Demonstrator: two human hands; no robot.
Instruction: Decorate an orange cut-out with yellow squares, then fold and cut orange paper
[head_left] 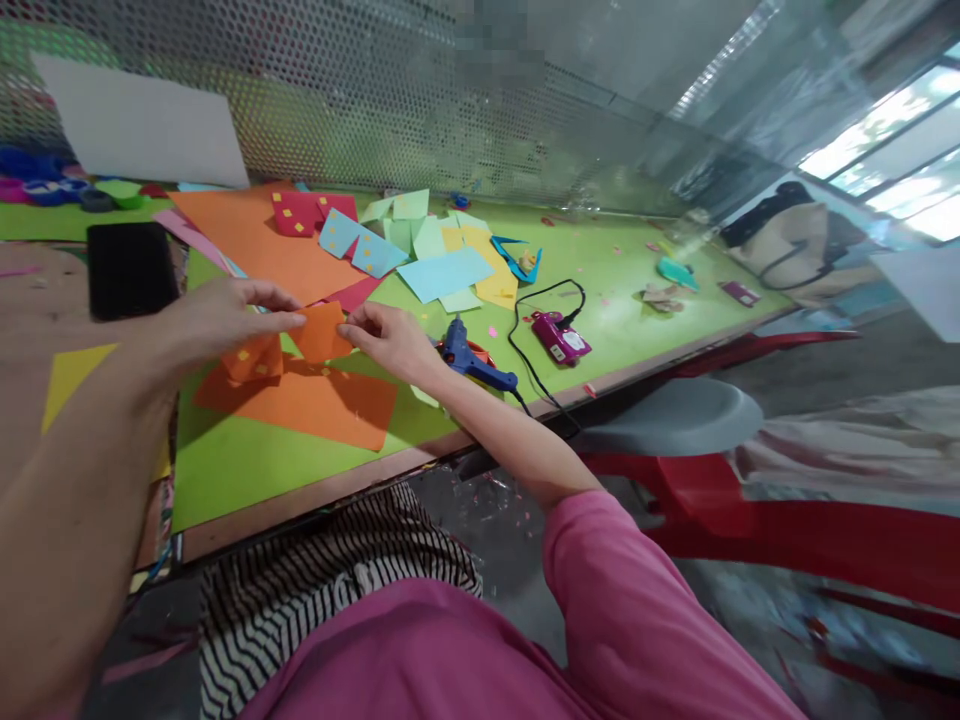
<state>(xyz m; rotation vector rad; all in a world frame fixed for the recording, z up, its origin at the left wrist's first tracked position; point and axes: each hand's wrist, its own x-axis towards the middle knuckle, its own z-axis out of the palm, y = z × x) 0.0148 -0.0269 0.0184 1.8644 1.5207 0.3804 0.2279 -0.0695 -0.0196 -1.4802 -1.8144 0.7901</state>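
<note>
My left hand (240, 315) and my right hand (386, 340) pinch opposite edges of a small piece of orange paper (321, 332), held up above the table. Beneath it, a larger orange sheet (345, 405) lies on the green tabletop. Close under my left hand is another orange paper piece with yellow squares (255, 360). A blue glue gun (469, 360) rests on the table just right of my right hand, partly over something orange-red.
A purple box (561, 338) with a black cable sits right of the glue gun. Behind my hands lie coloured papers, including a light blue sheet (446, 274), and blue scissors (517, 262). A black phone (129, 268) is at left; a grey stool (682, 415) stands right.
</note>
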